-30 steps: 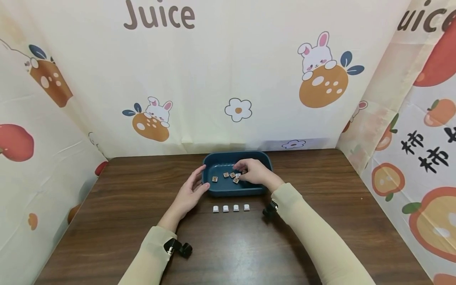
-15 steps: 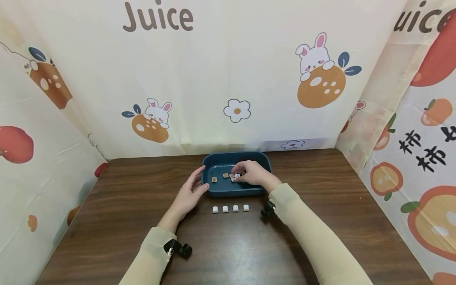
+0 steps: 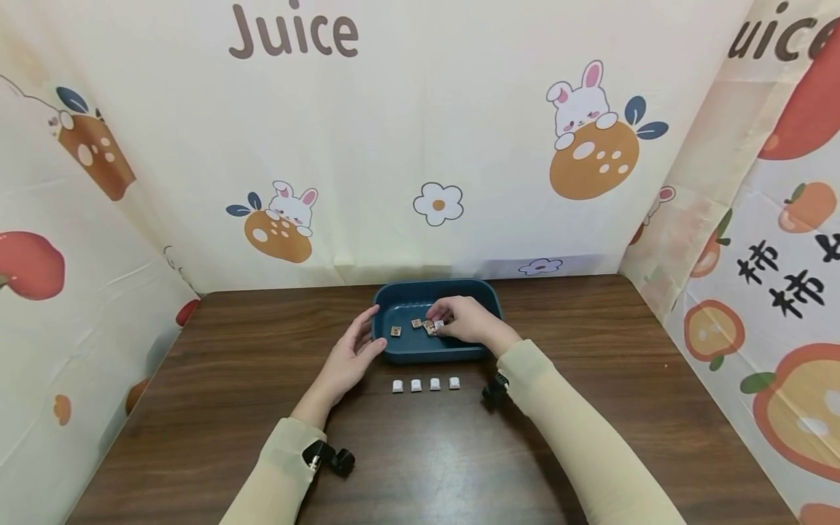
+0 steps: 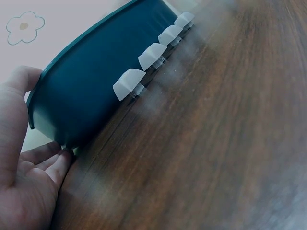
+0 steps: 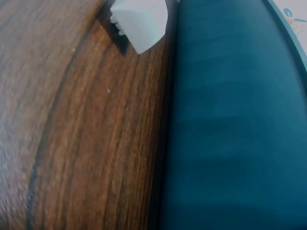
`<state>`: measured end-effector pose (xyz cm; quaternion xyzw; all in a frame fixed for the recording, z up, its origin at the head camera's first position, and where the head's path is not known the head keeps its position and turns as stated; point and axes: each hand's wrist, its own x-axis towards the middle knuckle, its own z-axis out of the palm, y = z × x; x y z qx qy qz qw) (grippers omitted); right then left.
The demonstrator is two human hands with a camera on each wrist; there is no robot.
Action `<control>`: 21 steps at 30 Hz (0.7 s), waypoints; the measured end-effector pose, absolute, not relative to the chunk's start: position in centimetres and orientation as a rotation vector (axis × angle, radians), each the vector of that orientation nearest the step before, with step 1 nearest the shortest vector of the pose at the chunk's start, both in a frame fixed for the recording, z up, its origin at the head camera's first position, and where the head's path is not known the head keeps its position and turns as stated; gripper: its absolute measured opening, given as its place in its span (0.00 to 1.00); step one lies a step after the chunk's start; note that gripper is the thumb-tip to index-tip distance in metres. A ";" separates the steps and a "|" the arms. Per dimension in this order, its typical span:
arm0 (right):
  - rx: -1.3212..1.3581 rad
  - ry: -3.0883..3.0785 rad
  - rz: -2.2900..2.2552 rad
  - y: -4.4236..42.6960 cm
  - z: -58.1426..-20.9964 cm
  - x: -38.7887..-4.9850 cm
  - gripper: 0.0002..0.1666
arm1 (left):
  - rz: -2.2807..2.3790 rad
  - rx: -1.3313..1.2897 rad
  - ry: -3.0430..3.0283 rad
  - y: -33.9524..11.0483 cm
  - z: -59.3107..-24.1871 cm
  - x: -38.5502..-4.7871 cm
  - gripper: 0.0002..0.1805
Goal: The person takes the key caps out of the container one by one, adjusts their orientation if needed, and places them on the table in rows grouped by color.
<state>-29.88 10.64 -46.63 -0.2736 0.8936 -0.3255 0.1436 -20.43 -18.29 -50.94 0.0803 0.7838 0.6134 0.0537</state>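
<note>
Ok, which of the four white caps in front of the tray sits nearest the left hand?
The leftmost white cap, at the row's end; the other three sit farther right, farther from the left hand.

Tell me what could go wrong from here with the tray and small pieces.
The right hand is at a tight cluster of small pieces inside the tray, so its fingers might nudge neighbours or take the wrong one, especially as the hand hides part of the area. Also, the row of white keycaps stands just in front of the tray; if the left hand at its end let it slide that way, the row could be knocked askew.
</note>
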 end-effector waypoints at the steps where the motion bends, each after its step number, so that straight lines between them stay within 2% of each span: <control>1: -0.787 2.580 -0.938 10.7 -46.6 -29.9 0.15 | 1.862 0.242 2.383 -18.3 -51.0 -20.5 0.35; 21: -0.839 2.622 -1.051 11.2 -46.1 -29.5 0.16 | 1.866 0.247 2.392 -18.2 -50.7 -20.3 0.35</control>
